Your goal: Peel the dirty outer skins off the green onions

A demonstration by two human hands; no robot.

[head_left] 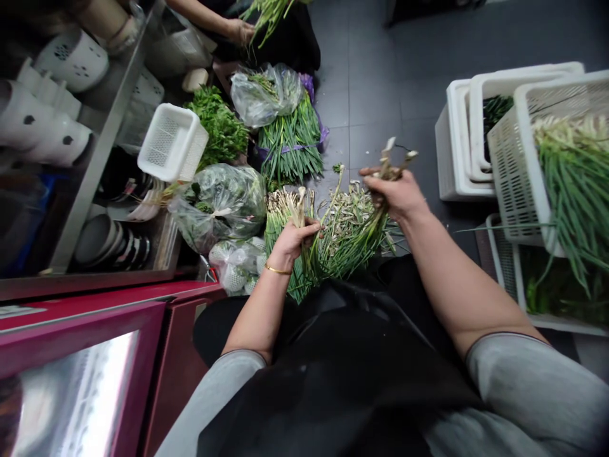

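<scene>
My left hand (295,243) is closed round the pale lower stems of some scallions (298,208), white ends pointing up. A gold bangle is on that wrist. In my right hand (398,197) is a looser bunch of scallions (365,236), gripped near its brownish root ends, green leaves trailing down towards my lap. Under and between the hands lies a heap of pale peeled-off scraps (349,209) on the floor. A row of scallions (278,219) with white ends lies just left of the heap.
A perforated white crate (504,168) of scallions stands right, beside stacked white bins (451,139). Left are bagged vegetables (228,197), leafy greens (216,124), a small white basket (166,143) and a metal shelf (102,146). Another person's hand (240,32) holds greens beyond a tied bundle (292,143).
</scene>
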